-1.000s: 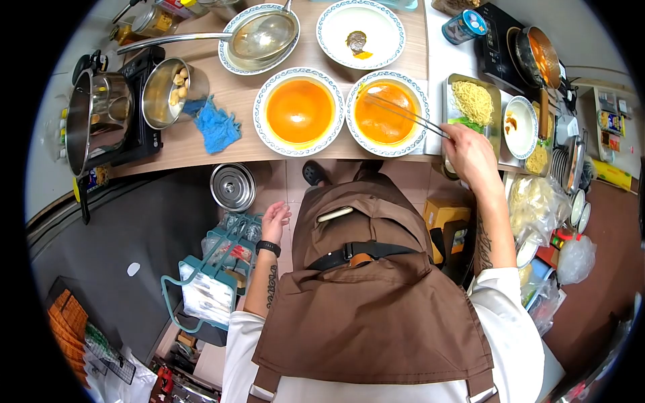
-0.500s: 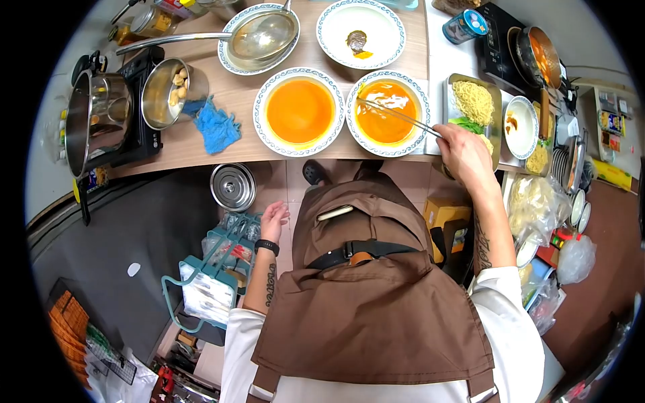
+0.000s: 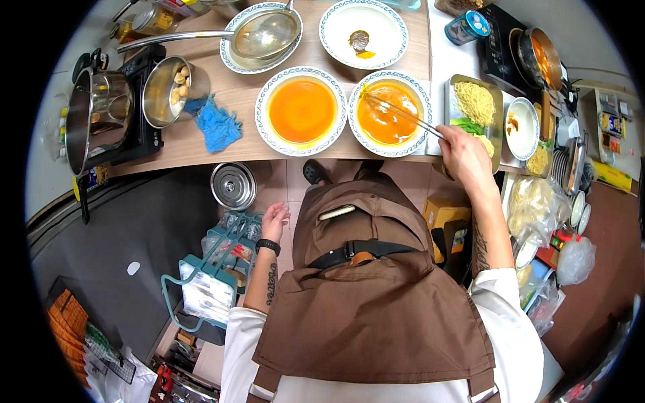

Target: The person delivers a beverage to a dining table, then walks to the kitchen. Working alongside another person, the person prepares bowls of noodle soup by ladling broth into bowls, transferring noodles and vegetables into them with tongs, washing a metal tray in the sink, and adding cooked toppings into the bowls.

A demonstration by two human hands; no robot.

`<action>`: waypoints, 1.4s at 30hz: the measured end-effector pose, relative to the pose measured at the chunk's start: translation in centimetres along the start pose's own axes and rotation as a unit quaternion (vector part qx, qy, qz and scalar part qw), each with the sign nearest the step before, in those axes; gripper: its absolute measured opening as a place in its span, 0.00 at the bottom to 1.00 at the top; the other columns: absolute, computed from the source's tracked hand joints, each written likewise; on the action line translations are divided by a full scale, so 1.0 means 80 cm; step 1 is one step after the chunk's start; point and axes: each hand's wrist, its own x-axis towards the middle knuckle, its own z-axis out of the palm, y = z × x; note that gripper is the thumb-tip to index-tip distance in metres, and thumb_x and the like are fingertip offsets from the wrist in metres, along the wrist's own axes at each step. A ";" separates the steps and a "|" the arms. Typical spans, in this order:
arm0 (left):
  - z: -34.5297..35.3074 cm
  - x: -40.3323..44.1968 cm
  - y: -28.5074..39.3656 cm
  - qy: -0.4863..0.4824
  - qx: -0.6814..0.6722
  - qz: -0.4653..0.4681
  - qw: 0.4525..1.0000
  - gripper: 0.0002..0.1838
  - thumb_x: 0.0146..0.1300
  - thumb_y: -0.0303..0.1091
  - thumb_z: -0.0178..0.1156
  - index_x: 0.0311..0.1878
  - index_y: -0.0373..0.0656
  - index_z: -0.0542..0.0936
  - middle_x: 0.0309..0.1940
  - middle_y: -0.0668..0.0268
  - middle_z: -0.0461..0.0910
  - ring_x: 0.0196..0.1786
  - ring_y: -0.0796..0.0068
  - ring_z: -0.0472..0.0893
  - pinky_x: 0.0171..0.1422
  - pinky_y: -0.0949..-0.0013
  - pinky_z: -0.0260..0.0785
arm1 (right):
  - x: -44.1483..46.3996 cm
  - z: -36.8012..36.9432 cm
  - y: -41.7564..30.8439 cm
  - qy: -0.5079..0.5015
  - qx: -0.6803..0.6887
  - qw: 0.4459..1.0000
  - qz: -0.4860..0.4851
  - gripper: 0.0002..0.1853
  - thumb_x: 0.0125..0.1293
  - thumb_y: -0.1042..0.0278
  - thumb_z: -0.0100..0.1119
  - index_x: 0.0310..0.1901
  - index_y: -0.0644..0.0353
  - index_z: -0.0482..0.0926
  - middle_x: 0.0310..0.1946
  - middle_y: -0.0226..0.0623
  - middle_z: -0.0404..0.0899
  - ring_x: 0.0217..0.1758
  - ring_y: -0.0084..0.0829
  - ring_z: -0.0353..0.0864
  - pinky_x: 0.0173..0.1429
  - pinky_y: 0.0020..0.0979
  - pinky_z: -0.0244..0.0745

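One empty hand, my left hand, hangs before the bench, its fingers half open. Rightward, a left bowl of soup, then a right bowl; chopsticks dip into it, pinched in my right hand. A jerk could slop soup; a loosened pinch could drop them.

A cloth (blue, crumpled) is seen near a burner, a lid near a caddy, and a tin beside a hob.

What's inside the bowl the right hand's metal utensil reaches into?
Orange liquid, plus the far end of the utensil. The bottom of the bowl is covered.
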 end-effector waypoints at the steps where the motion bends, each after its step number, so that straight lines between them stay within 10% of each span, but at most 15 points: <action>1: 0.000 0.001 0.001 0.002 0.004 0.000 1.000 0.18 0.67 0.38 0.65 0.57 0.43 0.79 0.43 0.69 0.84 0.43 0.78 0.83 0.44 0.74 0.71 | 0.001 0.000 -0.002 -0.004 0.002 1.000 -0.001 0.11 0.68 0.68 0.57 0.49 0.57 0.82 0.40 0.43 0.83 0.43 0.49 0.83 0.49 0.46 0.78; 42: -0.015 0.028 -0.020 -0.020 0.033 -0.011 0.999 0.18 0.68 0.38 0.64 0.58 0.43 0.79 0.43 0.68 0.84 0.42 0.76 0.83 0.45 0.72 0.71 | -0.054 0.021 -0.007 -0.008 -0.014 1.000 0.022 0.13 0.65 0.70 0.59 0.50 0.62 0.79 0.38 0.51 0.83 0.40 0.52 0.84 0.48 0.50 0.80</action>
